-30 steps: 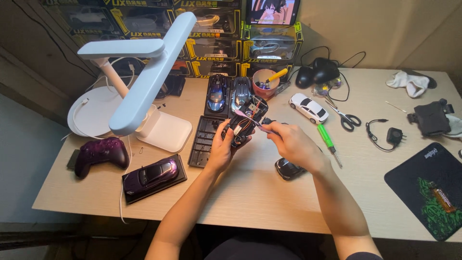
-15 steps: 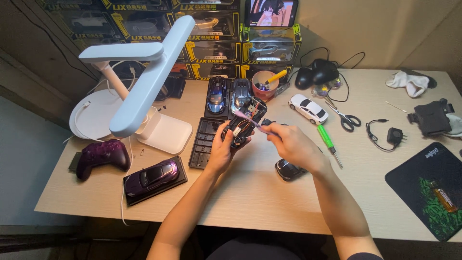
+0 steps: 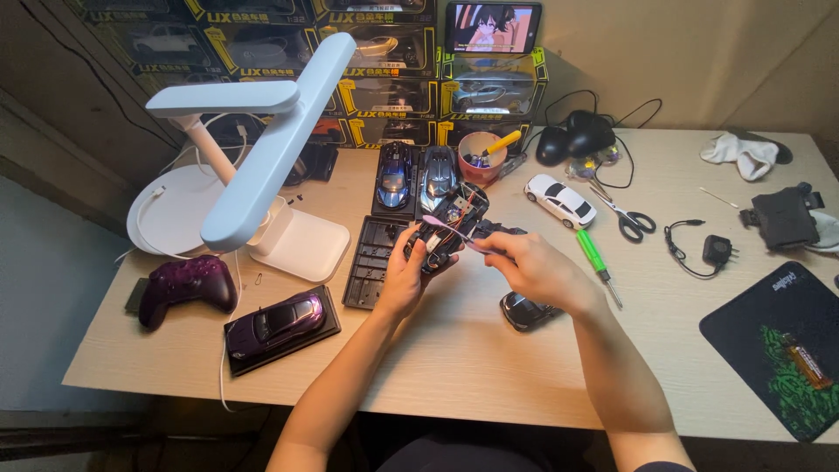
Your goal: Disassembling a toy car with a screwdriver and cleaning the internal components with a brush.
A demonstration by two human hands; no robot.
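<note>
Gripped in the left hand, a small model car chassis sits tilted above the desk, its inner parts bared; the right hand pinches a thin pinkish tool whose tip rests against those parts. Judging by this, the car is partly taken apart — its dark body shell lies on the desk just under the right wrist, and a black display base sits bare beside the left hand, so work on the inside looks to be under way with the shell not yet on. At the back of the desk, dark boxes with yellow trim — each with a clear window showing a car — are stacked in rows against the wall, beside an upright phone.
</note>
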